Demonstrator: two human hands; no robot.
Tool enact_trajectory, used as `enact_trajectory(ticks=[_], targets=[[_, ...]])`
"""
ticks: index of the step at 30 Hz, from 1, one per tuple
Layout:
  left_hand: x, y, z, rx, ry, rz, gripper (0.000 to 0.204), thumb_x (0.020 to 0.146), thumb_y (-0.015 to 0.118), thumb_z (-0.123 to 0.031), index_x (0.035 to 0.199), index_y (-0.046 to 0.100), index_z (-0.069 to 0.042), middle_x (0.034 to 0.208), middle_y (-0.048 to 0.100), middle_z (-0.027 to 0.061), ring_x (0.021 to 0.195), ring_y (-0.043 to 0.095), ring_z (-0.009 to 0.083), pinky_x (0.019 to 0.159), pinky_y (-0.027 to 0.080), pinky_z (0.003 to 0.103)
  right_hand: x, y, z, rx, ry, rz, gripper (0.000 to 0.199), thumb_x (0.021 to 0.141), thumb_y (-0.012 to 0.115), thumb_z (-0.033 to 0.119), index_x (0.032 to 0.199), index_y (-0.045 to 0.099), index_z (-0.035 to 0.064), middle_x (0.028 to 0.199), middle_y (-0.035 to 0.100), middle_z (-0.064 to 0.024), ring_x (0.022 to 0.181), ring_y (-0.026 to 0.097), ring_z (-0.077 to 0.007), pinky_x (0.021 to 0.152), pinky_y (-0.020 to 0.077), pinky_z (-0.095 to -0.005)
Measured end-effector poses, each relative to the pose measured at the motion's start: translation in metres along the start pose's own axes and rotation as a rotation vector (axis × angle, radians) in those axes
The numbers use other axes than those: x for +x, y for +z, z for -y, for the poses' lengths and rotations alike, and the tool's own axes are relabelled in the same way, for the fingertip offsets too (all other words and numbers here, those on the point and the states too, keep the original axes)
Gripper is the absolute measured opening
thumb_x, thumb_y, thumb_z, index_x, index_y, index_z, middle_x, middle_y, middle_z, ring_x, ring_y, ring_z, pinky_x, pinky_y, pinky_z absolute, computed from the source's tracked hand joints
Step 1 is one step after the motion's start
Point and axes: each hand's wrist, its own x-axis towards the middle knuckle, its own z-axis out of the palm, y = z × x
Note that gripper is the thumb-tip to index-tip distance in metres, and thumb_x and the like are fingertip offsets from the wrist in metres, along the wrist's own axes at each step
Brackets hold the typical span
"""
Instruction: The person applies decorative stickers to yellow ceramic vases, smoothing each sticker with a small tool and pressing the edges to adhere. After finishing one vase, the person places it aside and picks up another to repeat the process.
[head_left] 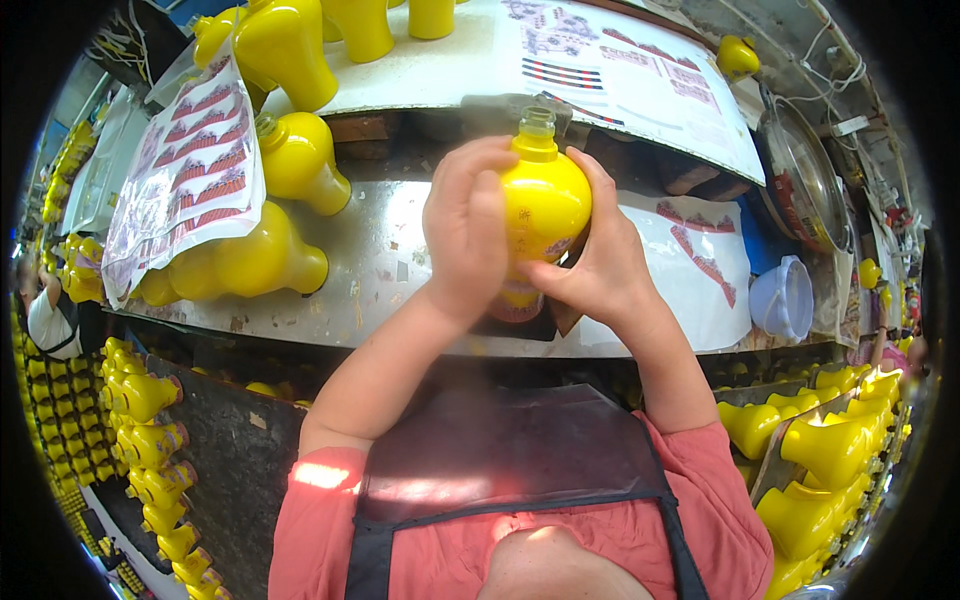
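Yellow bottle (540, 220) between right fingers (597, 178), which grip it, and left fingers (482, 160), blurred, hold unclear. Probably rigid, slippery, breakable; best cupped where widest.

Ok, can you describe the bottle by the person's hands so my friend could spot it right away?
Find the silver table in the middle. Over it, between the left hand and the right hand, is a shiny yellow bottle with a clear glass neck. Other yellow bottles are nearby, but only this one is between these two hands.
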Motion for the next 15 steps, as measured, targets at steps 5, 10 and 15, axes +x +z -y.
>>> enact_trajectory(ticks=[5,10,15], targets=[[0.0,-0.003,0.008,0.002,0.021,0.036,0.026,0.104,0.046,-0.015,0.115,0.064,0.0,0.121,0.067,0.0185,0.113,0.063,0.0329,0.103,0.047,0.042,0.0,0.002,-0.005,0.045,0.004,0.018,0.119,0.065,0.09,0.036,0.16,0.024,0.0097,0.136,0.059,-0.0242,0.121,0.064,-0.0393,0.102,0.0515,-0.0424],[0.004,-0.002,0.031,0.185,0.03,0.134,0.037,0.103,0.053,-0.022,0.133,0.056,0.0,0.138,0.056,0.0228,0.128,0.053,0.0388,0.113,0.039,0.047,0.018,0.007,-0.032,0.139,0.027,0.054,0.114,0.07,0.089,0.033,0.162,0.025,0.009,0.14,0.057,-0.0223,0.118,0.064,-0.0323,0.1,0.0518,-0.0398],[-0.007,-0.005,0.046,0.348,-0.16,0.305,0.078,0.097,0.064,-0.026,0.156,0.024,0.004,0.159,0.028,0.0302,0.148,0.03,0.0457,0.125,0.024,0.048,0.03,0.009,-0.059,0.219,0.201,0.125,0.085,0.087,0.08,0.034,0.157,0.042,0.0057,0.131,0.065,-0.0148,0.083,0.064,-0.011,0.077,0.0523,-0.0255]])
